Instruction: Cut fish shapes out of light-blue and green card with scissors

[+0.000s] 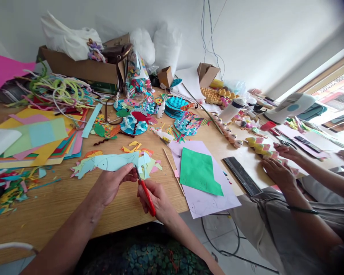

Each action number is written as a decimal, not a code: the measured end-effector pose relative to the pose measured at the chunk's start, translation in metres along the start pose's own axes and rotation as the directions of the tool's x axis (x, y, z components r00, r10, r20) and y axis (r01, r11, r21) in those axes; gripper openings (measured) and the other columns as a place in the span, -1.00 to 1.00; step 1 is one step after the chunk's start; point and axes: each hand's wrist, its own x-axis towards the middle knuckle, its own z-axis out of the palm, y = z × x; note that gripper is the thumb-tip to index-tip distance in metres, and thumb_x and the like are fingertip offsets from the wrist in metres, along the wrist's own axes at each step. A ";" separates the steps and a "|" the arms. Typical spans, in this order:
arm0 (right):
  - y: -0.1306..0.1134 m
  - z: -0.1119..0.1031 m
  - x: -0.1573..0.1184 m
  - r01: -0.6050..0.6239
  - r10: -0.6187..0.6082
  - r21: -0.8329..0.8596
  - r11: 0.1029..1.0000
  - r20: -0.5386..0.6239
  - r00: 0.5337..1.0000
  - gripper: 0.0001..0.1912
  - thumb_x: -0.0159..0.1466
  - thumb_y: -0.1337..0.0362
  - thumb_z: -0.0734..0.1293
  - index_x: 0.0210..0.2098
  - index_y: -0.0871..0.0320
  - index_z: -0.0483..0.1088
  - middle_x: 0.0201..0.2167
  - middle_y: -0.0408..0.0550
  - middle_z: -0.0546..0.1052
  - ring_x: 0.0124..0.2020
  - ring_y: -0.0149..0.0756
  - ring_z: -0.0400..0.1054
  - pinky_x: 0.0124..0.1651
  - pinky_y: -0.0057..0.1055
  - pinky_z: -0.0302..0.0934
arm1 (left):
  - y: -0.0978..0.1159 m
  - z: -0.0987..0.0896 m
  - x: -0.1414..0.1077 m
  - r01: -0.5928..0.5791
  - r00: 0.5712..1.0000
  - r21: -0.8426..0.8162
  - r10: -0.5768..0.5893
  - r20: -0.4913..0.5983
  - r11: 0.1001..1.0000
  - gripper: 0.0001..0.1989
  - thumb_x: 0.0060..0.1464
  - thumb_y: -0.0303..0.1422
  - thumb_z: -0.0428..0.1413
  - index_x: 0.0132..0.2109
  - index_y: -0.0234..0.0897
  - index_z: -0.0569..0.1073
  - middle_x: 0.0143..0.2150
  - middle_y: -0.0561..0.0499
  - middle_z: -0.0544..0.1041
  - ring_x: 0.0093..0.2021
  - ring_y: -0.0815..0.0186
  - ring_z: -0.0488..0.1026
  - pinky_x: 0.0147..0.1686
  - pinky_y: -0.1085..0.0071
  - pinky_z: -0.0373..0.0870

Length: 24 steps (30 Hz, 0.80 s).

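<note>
Light blue paper (111,161) with a drawn fish outline is held above the table by my left hand (114,186), its right end pinched between thumb and fingers. My right hand (155,198) grips red-handled scissors (146,196). Their blades point up and left and meet the paper's right end, close to my left fingertips. Behind the blue paper, a pile of coloured paper scraps (149,166) lies on the wood. To the right sits a green paper sheet (200,172) on a lilac sheet (215,204) that bears faint pencilled fish.
Coloured paper sheets (34,133) and cuttings (20,187) lie at left, near pipe cleaners (60,88). Blue decorated discs (133,126) and a glue bottle (164,136) stand behind. A wooden stick (173,172) and black ruler (242,176) lie right, beside another person's hands (279,173).
</note>
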 end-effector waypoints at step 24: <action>0.004 -0.001 -0.004 0.010 -0.011 -0.077 0.997 -0.014 1.000 -0.56 0.21 -0.07 0.28 -0.56 0.15 0.19 -0.70 -0.28 0.19 -0.70 -0.52 0.09 -0.66 -0.56 -0.01 | 0.007 -0.007 0.001 0.094 0.992 0.046 -0.098 0.081 0.995 -0.85 -0.25 -0.29 0.31 -0.49 -0.28 0.60 -0.50 -0.01 0.59 -0.44 0.26 0.49 -0.39 0.34 0.45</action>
